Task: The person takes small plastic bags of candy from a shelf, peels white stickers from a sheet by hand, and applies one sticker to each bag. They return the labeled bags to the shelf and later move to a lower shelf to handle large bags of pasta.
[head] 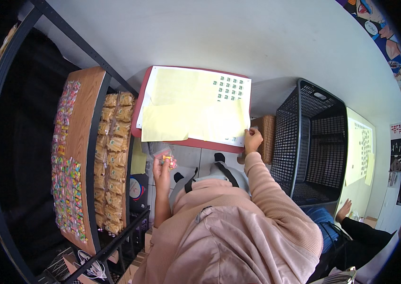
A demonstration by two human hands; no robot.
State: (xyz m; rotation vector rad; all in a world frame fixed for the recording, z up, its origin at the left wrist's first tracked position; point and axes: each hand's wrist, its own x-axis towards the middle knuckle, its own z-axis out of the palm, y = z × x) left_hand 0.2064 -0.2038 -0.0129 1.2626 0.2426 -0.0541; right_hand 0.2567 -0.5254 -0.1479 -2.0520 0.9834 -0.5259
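My left hand [161,169] grips a small clear plastic bag of colourful wrapped candies [169,162], held just off the near left side of a small red table [200,143]. On that table lies a white sheet of round green-printed stickers [226,87]. Pale yellow sheets [166,122] cover much of it, and glare washes out their right part. My right hand [253,140] is at the sheet's right edge, thumb and fingertips bent together; whether they pinch the paper or a sticker is hidden.
At left, a metal-framed rack has a wooden shelf [86,117] with bagged candies [67,191] and bags of tan snacks [115,159] below. Right of the table stand a brown woven box [268,140] and a tall black plastic crate [307,142]. A co-worker's hand [344,210] rests at another table [354,197].
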